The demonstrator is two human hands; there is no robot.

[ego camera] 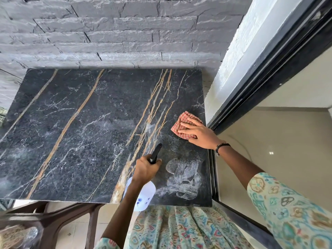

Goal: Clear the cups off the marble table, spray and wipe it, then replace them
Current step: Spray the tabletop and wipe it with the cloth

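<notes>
Pressing flat right hand (199, 133) on cloth (179, 125); left hand (144, 169) grips spray bottle (143, 194)

The person wears a light garment (179, 229) printed with a teal, blue, orange and red paisley-style pattern. Its sleeves (287, 207) carry the same print and leave both forearms bare. A dark beaded bracelet (221, 146) encircles the right wrist.

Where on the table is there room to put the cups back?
The marble table is bare from the stone wall edge across its left and middle. The near right corner is crowded: the right hand presses the checked cloth, and the left hand holds the spray bottle.
</notes>
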